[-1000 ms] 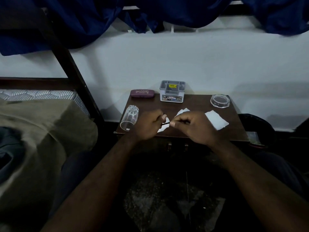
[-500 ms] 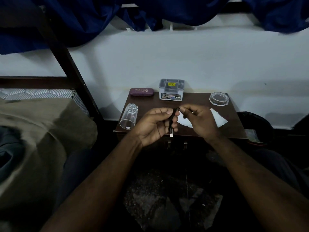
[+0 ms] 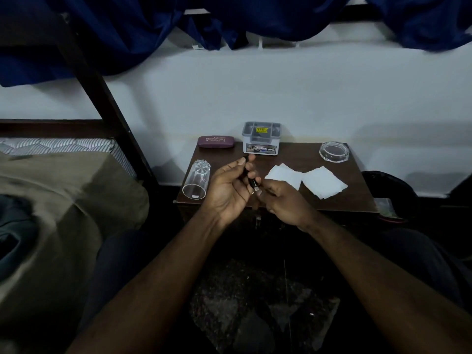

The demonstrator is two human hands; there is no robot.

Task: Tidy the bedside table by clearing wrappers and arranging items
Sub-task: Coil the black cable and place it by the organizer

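Dim bedroom corner, white wall at the far side, dark blue cloth (image 3: 127,34) draped along the top. At left, a bed (image 3: 63,200) with a tan cover and a striped mattress edge, dark frame post slanting up beside it. Against the wall, a small dark wooden tabletop (image 3: 293,159). Along its far edge, from left to right: a maroon glasses case (image 3: 216,142), a grey organiser box (image 3: 261,139) with a yellow sticker inside and a printed label on its near face, and a clear glass ashtray (image 3: 334,152) at the far right corner. At the left edge, a clear drinking glass (image 3: 196,180) lying on its side, mouth toward the near side. On the right half, a white paper sheet (image 3: 284,175) flat on the wood, and a second paper sheet (image 3: 323,182) just to its right, edges touching or slightly overlapping. Above the near middle of the tabletop, both hands together around a thin black stick (image 3: 251,181) with a small metal tip at its near end. Left hand (image 3: 227,190) palm up, fingers loosely curled, thumb and forefinger pinching the stick's far end. Right hand (image 3: 286,200) knuckles up, fingertips pinching the stick close to the metal tip. Past the right edge of the tabletop, a dark bin (image 3: 388,190) on the floor. Below the forearms, dark speckled floor (image 3: 242,302).
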